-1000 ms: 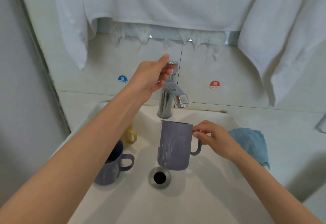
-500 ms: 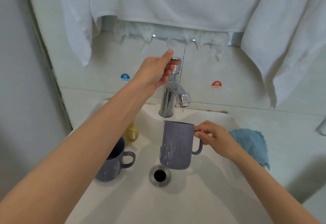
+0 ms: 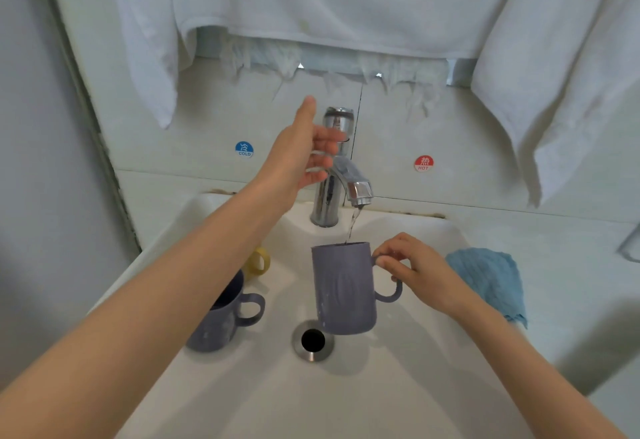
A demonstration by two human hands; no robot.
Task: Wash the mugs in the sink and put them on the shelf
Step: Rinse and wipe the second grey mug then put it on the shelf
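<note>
1. The right hand [image 3: 420, 276] pinches the handle of the purple mug [image 3: 343, 286]; the mug hangs upright over the sink [image 3: 398, 386], just right of the drain [image 3: 313, 340] and under the tap [image 3: 337, 175]; a thin stream of water [image 3: 352, 225] falls into it.
2. The left hand [image 3: 304, 151] hovers by the tap's top, fingers loosely spread; blur hides whether they touch it.
3. A second purple mug [image 3: 221, 321] and a yellow mug [image 3: 258, 262] stand at the sink's left; a blue cloth [image 3: 491, 279] lies on the desk at right.
4. The mug looks stiff and light; wet walls will likely be slippery, and filling adds weight; the handle seems the surest hold, with the other hand round the body.
</note>
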